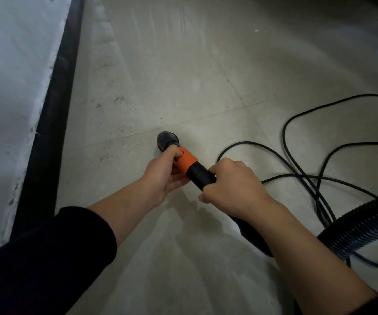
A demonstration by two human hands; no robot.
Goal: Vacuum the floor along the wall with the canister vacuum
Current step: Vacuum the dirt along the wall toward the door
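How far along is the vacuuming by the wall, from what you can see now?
Done: streaks on the floor farther ahead may be earlier passes, though I can't confirm. In hand: left hand on the orange collar, right hand on the black tube, nozzle at the floor. Left: dark specks near the black baseboard remain.

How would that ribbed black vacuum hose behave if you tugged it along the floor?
The ribbed black vacuum hose already curves, so it probably bends and trails rather than staying stiff. Dragged, it might snag the thin black power cord looped beside it. Both hands grip its rigid end, which suggests steering needs some effort.
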